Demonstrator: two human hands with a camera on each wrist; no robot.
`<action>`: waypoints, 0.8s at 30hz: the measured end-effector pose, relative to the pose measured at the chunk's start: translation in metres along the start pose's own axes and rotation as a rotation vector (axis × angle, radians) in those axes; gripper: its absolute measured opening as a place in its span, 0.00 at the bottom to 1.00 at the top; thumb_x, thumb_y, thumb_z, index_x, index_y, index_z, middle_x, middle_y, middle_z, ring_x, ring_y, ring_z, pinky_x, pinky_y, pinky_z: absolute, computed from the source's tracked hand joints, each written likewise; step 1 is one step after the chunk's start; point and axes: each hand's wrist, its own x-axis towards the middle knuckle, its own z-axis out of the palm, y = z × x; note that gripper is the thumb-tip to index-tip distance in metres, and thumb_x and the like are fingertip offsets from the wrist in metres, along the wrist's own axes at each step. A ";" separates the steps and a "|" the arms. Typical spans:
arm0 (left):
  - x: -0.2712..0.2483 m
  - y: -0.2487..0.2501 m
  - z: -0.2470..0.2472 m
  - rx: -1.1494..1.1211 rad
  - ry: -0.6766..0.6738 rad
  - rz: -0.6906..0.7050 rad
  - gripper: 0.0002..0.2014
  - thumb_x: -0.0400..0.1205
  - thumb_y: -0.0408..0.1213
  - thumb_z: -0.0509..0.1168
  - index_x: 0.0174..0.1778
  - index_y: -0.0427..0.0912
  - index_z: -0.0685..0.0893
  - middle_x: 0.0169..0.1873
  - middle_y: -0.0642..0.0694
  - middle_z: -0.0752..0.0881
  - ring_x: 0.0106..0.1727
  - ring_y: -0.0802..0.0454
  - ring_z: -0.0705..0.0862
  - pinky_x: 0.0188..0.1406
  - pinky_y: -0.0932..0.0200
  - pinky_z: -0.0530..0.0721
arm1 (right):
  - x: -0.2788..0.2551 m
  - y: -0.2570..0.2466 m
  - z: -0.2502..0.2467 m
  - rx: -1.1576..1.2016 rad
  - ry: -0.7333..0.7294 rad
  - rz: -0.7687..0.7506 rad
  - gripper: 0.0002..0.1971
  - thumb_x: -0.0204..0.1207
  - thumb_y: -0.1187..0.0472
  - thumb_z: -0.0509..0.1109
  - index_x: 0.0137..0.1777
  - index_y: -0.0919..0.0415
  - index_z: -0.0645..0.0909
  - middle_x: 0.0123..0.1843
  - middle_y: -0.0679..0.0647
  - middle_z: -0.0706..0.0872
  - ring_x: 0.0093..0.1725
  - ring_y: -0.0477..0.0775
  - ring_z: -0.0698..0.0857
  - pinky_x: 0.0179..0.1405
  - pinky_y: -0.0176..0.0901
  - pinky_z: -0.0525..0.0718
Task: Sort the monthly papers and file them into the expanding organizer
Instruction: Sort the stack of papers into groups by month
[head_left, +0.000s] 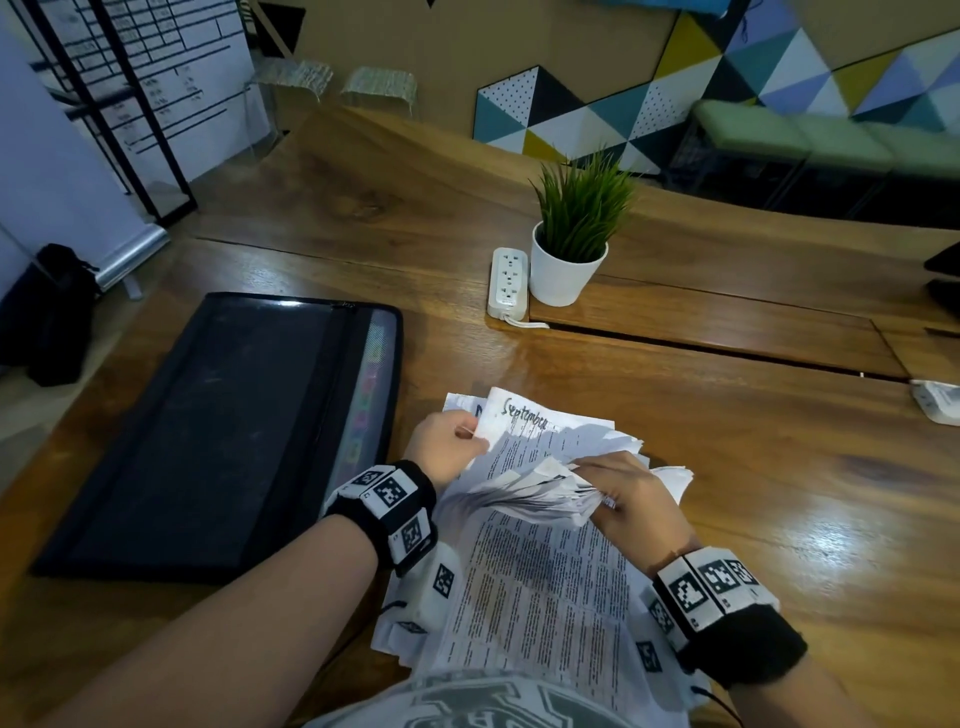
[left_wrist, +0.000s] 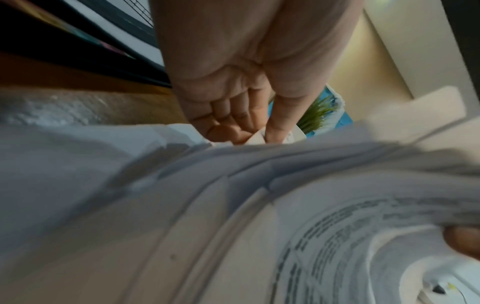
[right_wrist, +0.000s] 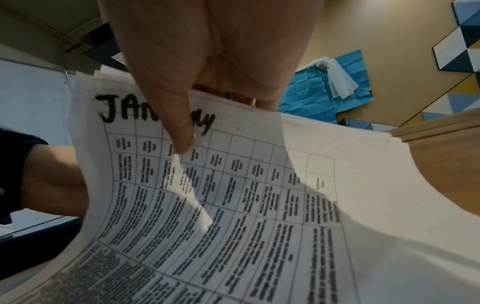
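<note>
A stack of printed papers (head_left: 545, 587) lies on the wooden table in front of me. My left hand (head_left: 452, 447) pinches the corner of a sheet headed "September" (head_left: 524, 421) at the far end of the stack. In the left wrist view, thumb and fingers of the left hand (left_wrist: 249, 131) close on a paper edge. My right hand (head_left: 618, 493) grips a lifted, curled bunch of sheets (head_left: 535, 493). In the right wrist view, its thumb (right_wrist: 179, 131) presses on a gridded sheet headed "January" (right_wrist: 233, 195). The black expanding organizer (head_left: 208, 431) lies flat to the left, coloured tabs showing along its right side.
A potted green plant (head_left: 571, 244) and a white power strip (head_left: 509, 280) stand behind the papers. A white object (head_left: 935, 405) lies at the right table edge. A black bag (head_left: 57, 312) sits on the floor at left.
</note>
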 end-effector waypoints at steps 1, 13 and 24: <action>-0.003 -0.001 0.001 0.030 -0.011 0.038 0.02 0.74 0.28 0.70 0.37 0.32 0.86 0.34 0.45 0.84 0.34 0.52 0.77 0.38 0.62 0.74 | 0.000 0.001 0.000 0.002 -0.009 0.010 0.23 0.57 0.80 0.74 0.50 0.58 0.88 0.50 0.52 0.90 0.49 0.60 0.85 0.50 0.45 0.79; -0.016 0.005 0.003 0.171 0.042 0.100 0.04 0.74 0.34 0.72 0.38 0.45 0.91 0.48 0.46 0.83 0.53 0.52 0.79 0.50 0.64 0.73 | 0.001 0.003 0.003 0.010 -0.032 0.042 0.22 0.59 0.79 0.73 0.50 0.58 0.88 0.51 0.52 0.90 0.49 0.60 0.84 0.50 0.53 0.83; -0.018 -0.008 0.003 0.007 0.037 0.180 0.09 0.77 0.31 0.68 0.32 0.44 0.81 0.30 0.55 0.78 0.32 0.60 0.76 0.32 0.70 0.68 | 0.001 0.003 0.004 0.018 -0.042 0.062 0.22 0.60 0.79 0.74 0.51 0.57 0.88 0.51 0.50 0.89 0.51 0.58 0.84 0.51 0.47 0.80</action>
